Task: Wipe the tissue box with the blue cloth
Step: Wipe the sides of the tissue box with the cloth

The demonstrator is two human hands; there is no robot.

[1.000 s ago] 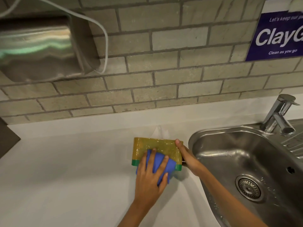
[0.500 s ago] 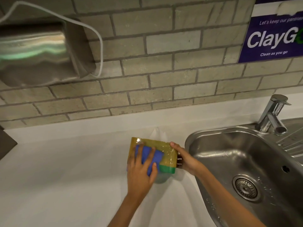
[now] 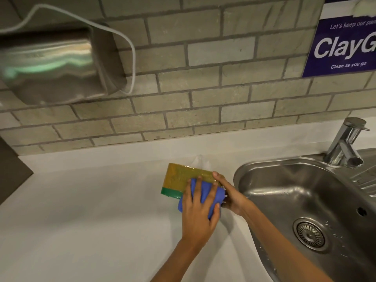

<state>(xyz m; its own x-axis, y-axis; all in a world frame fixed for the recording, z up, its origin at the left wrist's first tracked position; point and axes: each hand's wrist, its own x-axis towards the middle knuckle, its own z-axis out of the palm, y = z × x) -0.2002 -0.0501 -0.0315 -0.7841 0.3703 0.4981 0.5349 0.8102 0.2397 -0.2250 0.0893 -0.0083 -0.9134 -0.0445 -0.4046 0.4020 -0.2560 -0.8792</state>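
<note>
Left hand (image 3: 198, 210) laid flat, fingers spread, pressing the cloth (image 3: 203, 195) onto the near right part of the box (image 3: 179, 178). Right hand (image 3: 231, 195) clamped round the box's right end, thumb on the top edge, other fingers hidden behind. Blue cloth bunched under the left palm, spilling over the box's near edge toward the counter (image 3: 81, 220). Yellow box with a green band along its near left edge, resting on the white counter just left of the sink (image 3: 284, 180), apparently tipped up toward the camera, exact angle unclear. White tissue (image 3: 200, 160) poking out at the far side of the box. Steel sink at right, drain (image 3: 310, 234) in the bowl, tap (image 3: 343, 142) at its far edge. Tiled wall (image 3: 203, 78) beyond the counter. Metal dryer (image 3: 55, 66) mounted far left with a white cable (image 3: 130, 47) looping beside it. Purple sign (image 3: 345, 47) far right, reading "Clean as you go".
</note>
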